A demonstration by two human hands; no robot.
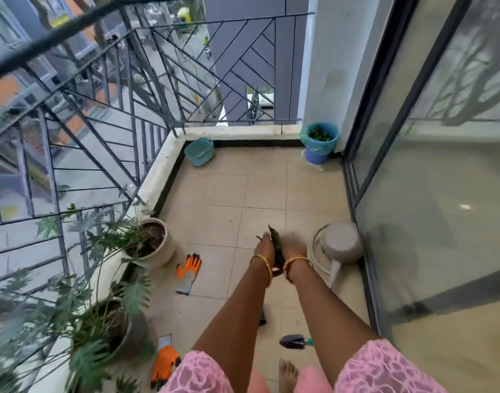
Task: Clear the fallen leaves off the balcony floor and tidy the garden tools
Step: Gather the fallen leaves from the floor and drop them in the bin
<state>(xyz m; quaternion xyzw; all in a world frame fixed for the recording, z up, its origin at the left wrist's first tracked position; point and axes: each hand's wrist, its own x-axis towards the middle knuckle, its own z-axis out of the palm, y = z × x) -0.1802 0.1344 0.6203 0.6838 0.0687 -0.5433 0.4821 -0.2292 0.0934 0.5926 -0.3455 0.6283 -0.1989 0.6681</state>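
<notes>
Arms: both were stretched forward and down from pink lace sleeves, wrists close together, each with a gold bangle.
Left hand: its fingers curled round the left side of a bunch of dark leaves, back of the hand turned up.
Right hand: blurred, cupped against the right side of the same bunch, so that the leaves sat clasped between the two palms; one leaf tip stuck up above the fingers.
Bin: a blue one with a pale green liner, far ahead and slightly right of the hands, in the corner by the wall, with green leaves already in it.
Basket: teal, far ahead and left of the hands, against the kerb.
Gloves: one orange and grey glove lay on the floor tiles just left of the left wrist; a second lay further back, near the left elbow.
Trowel: dark-bladed, on the floor between the forearms, behind the hands.
Pots: a pale planter stood left of the hands; an upturned grey pot stood just right of them.
</notes>
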